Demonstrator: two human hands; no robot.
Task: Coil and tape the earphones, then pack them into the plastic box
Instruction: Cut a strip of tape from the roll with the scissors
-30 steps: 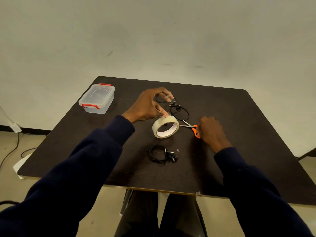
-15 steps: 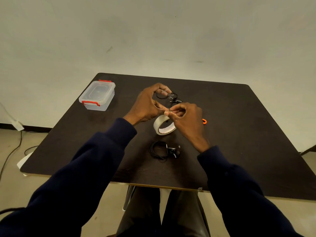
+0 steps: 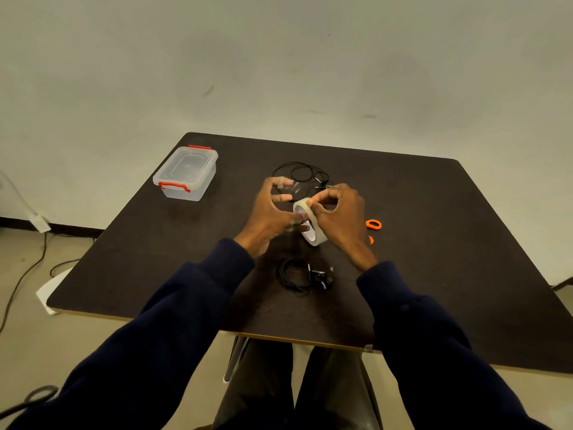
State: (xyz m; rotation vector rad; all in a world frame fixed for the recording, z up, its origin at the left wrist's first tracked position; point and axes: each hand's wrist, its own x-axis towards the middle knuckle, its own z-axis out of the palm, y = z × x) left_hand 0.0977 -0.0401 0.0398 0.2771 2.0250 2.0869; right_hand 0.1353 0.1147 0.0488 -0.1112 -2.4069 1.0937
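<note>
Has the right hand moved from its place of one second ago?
Yes. The right hand left the orange scissors and went left to the tape roll, where it now meets the left hand.

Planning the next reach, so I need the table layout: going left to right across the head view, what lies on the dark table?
Clear plastic box with red latches → left hand → roll of beige tape held upright between both hands → right hand → orange scissor handles.
</note>
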